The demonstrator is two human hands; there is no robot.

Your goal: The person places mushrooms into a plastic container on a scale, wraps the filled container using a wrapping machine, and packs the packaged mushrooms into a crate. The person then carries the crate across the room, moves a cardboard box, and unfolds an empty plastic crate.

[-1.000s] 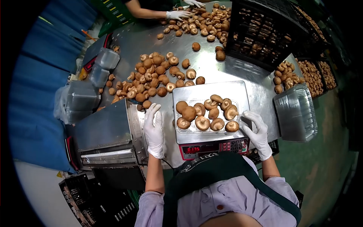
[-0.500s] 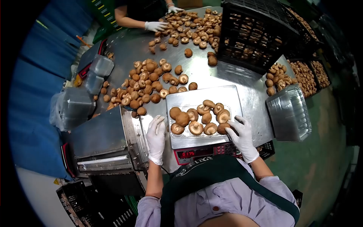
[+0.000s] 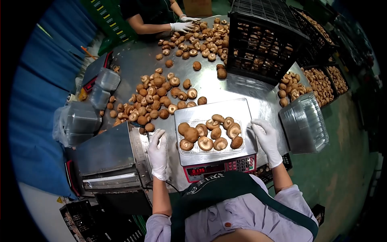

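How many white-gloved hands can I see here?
4: the wearer's left hand and right hand, either side of the scale; a co-worker's nearer hand and farther hand, at the far mushroom pile.

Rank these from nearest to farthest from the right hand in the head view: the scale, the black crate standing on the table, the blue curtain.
1. Scale: immediately left of the right hand.
2. Black crate: ahead, toward the top of the view.
3. Blue curtain: far left.

Mushroom-packing workshop, metal table with loose mushrooms, digital scale, stacked clear trays, black crates
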